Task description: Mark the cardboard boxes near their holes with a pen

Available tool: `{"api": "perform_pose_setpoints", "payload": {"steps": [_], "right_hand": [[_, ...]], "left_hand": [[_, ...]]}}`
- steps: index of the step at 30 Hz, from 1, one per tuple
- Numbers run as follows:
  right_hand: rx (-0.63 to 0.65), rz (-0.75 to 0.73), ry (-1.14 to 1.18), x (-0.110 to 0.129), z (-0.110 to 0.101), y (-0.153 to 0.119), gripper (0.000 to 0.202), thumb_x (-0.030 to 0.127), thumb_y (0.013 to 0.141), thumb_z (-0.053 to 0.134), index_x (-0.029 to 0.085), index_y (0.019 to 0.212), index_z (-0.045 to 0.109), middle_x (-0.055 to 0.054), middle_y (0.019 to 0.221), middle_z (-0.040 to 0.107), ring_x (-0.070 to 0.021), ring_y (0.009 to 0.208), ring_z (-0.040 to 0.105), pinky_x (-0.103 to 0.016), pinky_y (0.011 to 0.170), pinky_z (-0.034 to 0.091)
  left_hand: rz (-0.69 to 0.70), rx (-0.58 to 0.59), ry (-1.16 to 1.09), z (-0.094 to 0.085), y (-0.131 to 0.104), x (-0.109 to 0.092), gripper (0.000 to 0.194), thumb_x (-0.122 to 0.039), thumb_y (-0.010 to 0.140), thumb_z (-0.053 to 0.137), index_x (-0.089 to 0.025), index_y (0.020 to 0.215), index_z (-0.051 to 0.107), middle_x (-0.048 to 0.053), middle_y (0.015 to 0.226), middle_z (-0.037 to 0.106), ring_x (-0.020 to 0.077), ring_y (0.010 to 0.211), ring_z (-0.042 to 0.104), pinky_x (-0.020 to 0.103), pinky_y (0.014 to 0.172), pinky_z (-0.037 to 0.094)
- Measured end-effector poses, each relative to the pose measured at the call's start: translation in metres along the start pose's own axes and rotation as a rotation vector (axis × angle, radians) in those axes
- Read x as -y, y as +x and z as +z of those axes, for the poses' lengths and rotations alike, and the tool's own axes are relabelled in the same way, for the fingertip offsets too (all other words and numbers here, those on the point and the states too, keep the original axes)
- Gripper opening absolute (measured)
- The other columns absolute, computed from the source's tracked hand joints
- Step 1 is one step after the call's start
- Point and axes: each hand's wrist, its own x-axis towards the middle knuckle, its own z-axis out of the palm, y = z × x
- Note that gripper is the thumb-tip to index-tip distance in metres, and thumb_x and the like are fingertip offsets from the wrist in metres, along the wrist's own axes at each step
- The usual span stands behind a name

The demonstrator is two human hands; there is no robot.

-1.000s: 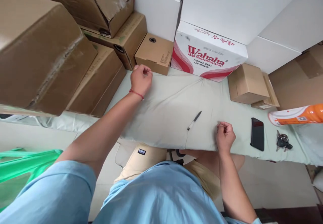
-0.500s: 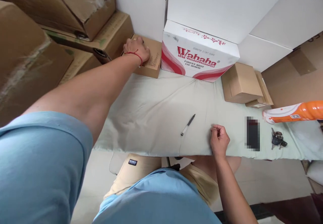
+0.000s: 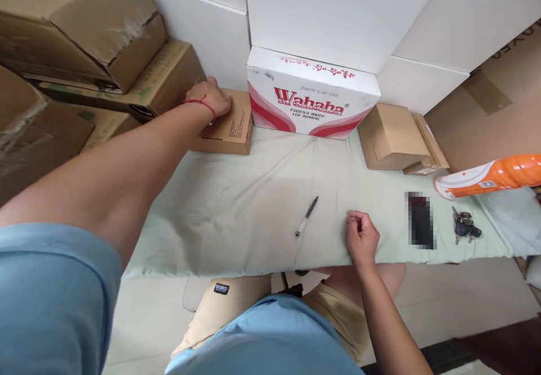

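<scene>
One left grip [image 3: 210, 98] touches a carton [image 3: 237, 127]; right grip [image 3: 363, 239] curls loosely.

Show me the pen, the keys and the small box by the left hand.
Pen [image 3: 307, 216]: head view, its barrel.
Keys [image 3: 462, 229]: head view, bunch's dark middle.
Small box [image 3: 231, 126]: head view, its top.

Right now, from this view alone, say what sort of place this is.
Probably a storeroom or home corner used for storage: cartons are stacked at the left, a Wahaha box stands at the back, and keys lie on the cloth-covered table.
</scene>
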Motion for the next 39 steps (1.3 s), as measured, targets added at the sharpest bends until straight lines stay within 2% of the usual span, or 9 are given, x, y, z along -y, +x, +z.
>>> {"api": "perform_pose_setpoints", "payload": {"steps": [6,12,17,20,25,28,31,35,39], "right_hand": [[0.021,-0.068,-0.029,-0.001,0.001,0.005,0.032,0.044,0.093,0.053,0.020,0.100,0.074,-0.005,0.081,0.079,-0.0202,0.069,0.068,-0.033,0.074,0.055],[0.142,-0.198,-0.045,0.015,0.001,0.006,0.033,0.038,0.096,0.049,0.020,0.102,0.076,-0.008,0.088,0.081,-0.0213,0.073,0.071,-0.034,0.076,0.057],[0.611,-0.486,-0.427,0.060,0.005,0.014,0.046,0.024,0.102,0.050,0.025,0.139,0.076,-0.009,0.116,0.083,-0.0227,0.092,0.077,-0.032,0.083,0.055],[0.902,-0.633,-0.835,0.092,0.008,0.025,0.060,0.018,0.106,0.047,0.030,0.163,0.059,-0.010,0.123,0.081,-0.0233,0.092,0.078,-0.030,0.072,0.047],[0.933,-0.699,-0.966,0.109,0.002,0.043,0.045,0.016,0.108,0.043,0.025,0.141,0.073,-0.011,0.118,0.081,-0.0237,0.094,0.078,-0.029,0.069,0.042],[0.861,-0.669,-0.906,0.093,-0.008,0.049,0.048,0.017,0.107,0.044,0.025,0.146,0.072,-0.011,0.118,0.081,-0.0223,0.091,0.077,-0.029,0.070,0.045],[0.695,-0.497,-0.495,0.071,-0.015,0.038,0.051,0.026,0.106,0.048,0.023,0.152,0.069,-0.009,0.109,0.083,-0.0202,0.078,0.073,-0.031,0.074,0.054],[0.639,-0.207,0.101,0.068,0.000,-0.005,0.051,0.058,0.108,0.055,0.021,0.132,0.081,-0.009,0.102,0.086,-0.0218,0.078,0.076,-0.035,0.074,0.063],[0.705,-0.127,0.290,0.095,0.033,-0.040,0.060,0.072,0.102,0.060,0.022,0.127,0.084,-0.014,0.121,0.085,-0.0256,0.096,0.079,-0.036,0.073,0.066]], "left_hand": [[0.028,0.032,0.099,-0.015,-0.061,0.000,0.076,-0.046,0.104,0.069,0.015,0.147,0.053,0.032,0.162,0.059,0.0428,0.161,0.049,0.060,0.135,0.033],[0.064,0.156,0.133,-0.018,-0.136,0.008,0.048,-0.047,0.096,0.071,-0.006,0.121,0.078,0.020,0.124,0.083,0.0394,0.127,0.075,0.046,0.113,0.055],[0.124,0.382,-0.199,-0.009,-0.233,0.052,0.068,-0.071,0.086,0.062,-0.019,0.126,0.077,0.011,0.106,0.086,0.0341,0.096,0.081,0.038,0.081,0.061],[0.126,0.331,-0.216,-0.005,-0.291,0.072,0.071,-0.076,0.088,0.059,-0.021,0.129,0.078,0.012,0.120,0.087,0.0339,0.102,0.081,0.039,0.087,0.061],[0.046,0.110,-0.089,-0.006,-0.360,0.076,0.062,-0.067,0.095,0.054,-0.025,0.132,0.081,0.008,0.105,0.088,0.0261,0.071,0.074,0.039,0.076,0.056],[-0.050,-0.096,-0.174,-0.005,-0.375,0.085,0.056,-0.065,0.098,0.058,-0.027,0.132,0.082,0.003,0.088,0.082,0.0197,0.061,0.062,0.036,0.073,0.052],[-0.264,-0.243,-0.440,0.005,-0.371,0.110,0.051,-0.067,0.096,0.064,-0.026,0.120,0.082,0.005,0.097,0.082,0.0219,0.076,0.069,0.035,0.074,0.053],[-0.381,-0.149,-0.798,0.027,-0.353,0.136,0.068,-0.081,0.088,0.066,-0.020,0.114,0.081,0.015,0.130,0.082,0.0358,0.122,0.074,0.042,0.094,0.060],[-0.246,-0.032,-0.920,0.043,-0.345,0.119,0.064,-0.077,0.092,0.071,-0.020,0.122,0.080,0.015,0.142,0.078,0.0380,0.148,0.062,0.046,0.122,0.050]]}}
